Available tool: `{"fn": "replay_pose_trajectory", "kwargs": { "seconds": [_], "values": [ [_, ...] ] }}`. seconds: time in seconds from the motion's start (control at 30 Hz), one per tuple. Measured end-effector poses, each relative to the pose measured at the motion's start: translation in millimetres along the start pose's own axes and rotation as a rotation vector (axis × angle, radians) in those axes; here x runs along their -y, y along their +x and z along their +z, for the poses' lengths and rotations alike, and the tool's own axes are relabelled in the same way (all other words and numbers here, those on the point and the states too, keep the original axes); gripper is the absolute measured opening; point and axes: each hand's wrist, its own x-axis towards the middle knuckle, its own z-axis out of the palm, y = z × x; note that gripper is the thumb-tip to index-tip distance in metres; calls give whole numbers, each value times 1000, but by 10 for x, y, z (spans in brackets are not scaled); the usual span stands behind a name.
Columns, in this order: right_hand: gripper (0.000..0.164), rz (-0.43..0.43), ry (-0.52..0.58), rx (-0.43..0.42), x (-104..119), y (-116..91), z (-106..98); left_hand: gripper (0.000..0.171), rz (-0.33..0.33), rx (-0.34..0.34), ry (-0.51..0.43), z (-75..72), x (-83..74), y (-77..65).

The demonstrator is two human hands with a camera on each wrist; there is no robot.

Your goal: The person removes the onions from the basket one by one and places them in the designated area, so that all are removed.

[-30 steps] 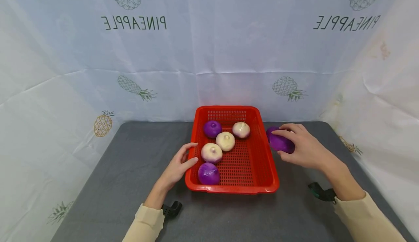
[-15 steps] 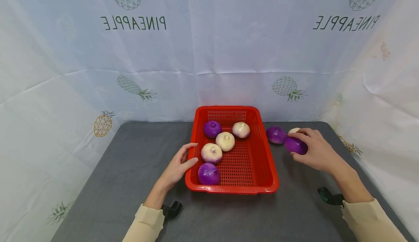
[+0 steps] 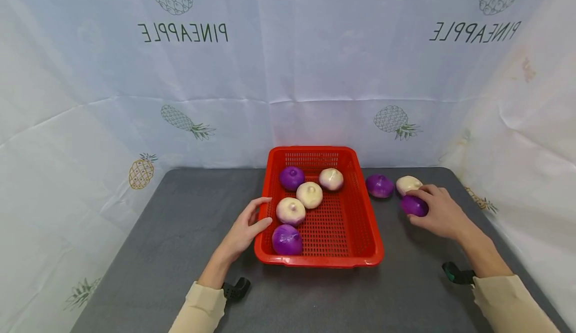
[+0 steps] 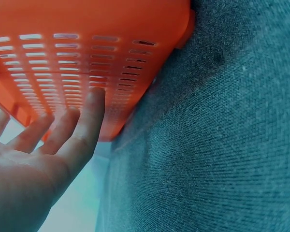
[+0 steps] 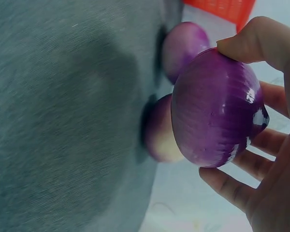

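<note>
My right hand [image 3: 438,213] holds a purple onion [image 3: 414,206] between thumb and fingers, at the right of the table. In the right wrist view this onion [image 5: 215,108] is glossy, with its pointed tip toward the palm. Just behind it lie a white onion [image 3: 408,185] and another purple onion [image 3: 380,186], both on the table. My left hand [image 3: 245,228] is at the left side of a red plastic basket [image 3: 320,261]. Its fingers are loosely extended, and in the left wrist view a fingertip [image 4: 95,96] is right at the slotted wall. Several purple and whitish onions sit inside the basket.
The dark grey table [image 3: 193,223] carries the basket near its back edge. A white curtain [image 3: 315,73] with pineapple prints hangs behind the table and along its sides. Each wrist wears a black camera mount, such as the left one [image 3: 236,289].
My right hand has moved right and slightly toward me with the purple onion, from beside the basket. The two onions behind it now show more fully. The left hand stays in place.
</note>
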Motion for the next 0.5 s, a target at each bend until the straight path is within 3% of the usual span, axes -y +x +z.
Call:
{"fn": "replay_pose_trajectory", "kwargs": {
  "seconds": [0.5],
  "values": [
    [66, 41, -19, 108, -238, -16, 133, 55, 5, 1, 16, -7, 12, 2]
  ]
}}
